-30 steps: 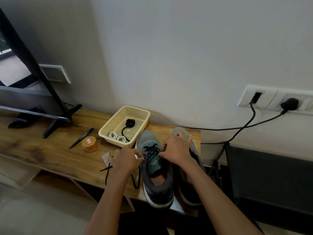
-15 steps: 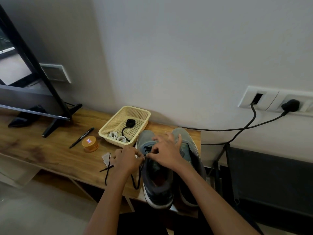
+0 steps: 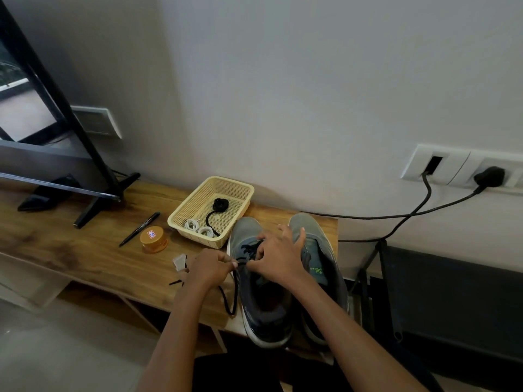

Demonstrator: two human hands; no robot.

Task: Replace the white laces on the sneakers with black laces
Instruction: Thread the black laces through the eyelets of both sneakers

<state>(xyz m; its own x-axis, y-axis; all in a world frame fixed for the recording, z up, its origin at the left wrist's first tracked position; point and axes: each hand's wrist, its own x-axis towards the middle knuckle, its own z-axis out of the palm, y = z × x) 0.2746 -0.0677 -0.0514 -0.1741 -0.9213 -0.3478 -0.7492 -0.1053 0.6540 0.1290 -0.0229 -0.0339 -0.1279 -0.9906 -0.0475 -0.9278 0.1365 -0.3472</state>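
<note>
Sneakers, grey pair, side by side at the lower centre of the frame on the right end of a wooden shelf (image 3: 85,256), toes toward the wall: near sneaker (image 3: 263,312) to the left, second sneaker (image 3: 321,250) touching it on the right. Black lace (image 3: 226,304) runs through the lower eyelets of the near sneaker; its loose length hangs in a loop off that shoe's left side, over the shelf edge. Left hand (image 3: 209,268): fingers curled, thumb and forefinger pinching the black lace just left of the eyelets. Right hand (image 3: 278,260): thumb and forefinger closed on the lace at the eyelet row, remaining fingers spread and lifted above the second sneaker. Yellow mesh basket (image 3: 181,219) just behind the toes holds two coiled white laces (image 3: 198,226) and a coiled black lace (image 3: 220,205). Left of the basket: orange jar (image 3: 153,239) and black pen (image 3: 140,229). Small white scrap (image 3: 179,261) beside the left hand. Television stand (image 3: 93,205) at left; wall socket (image 3: 452,168) at right.
</note>
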